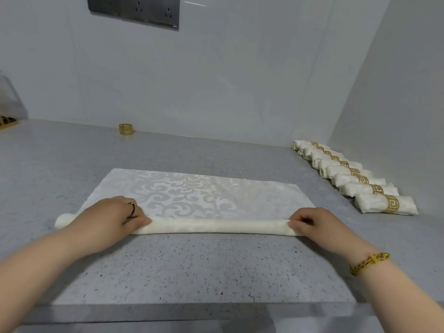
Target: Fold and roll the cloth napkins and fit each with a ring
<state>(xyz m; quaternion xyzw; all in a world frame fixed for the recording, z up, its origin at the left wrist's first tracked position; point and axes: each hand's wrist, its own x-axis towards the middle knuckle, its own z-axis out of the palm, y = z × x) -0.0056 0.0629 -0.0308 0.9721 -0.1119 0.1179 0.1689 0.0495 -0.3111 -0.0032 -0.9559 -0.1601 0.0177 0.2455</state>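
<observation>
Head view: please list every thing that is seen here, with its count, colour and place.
napkin: one, white patterned, mid counter, near edge rolled
loose ring: one, gold, far counter edge by wall
finished rolls: about eight, white with gold rings, row at right; far ones overlap
counter: one, speckled grey
socket panel: one, dark grey, wall top left
bracelet: one, yellow, right wrist
left hand: fingers curled on the roll's left part
right hand: fingers pinch the roll's right end
</observation>
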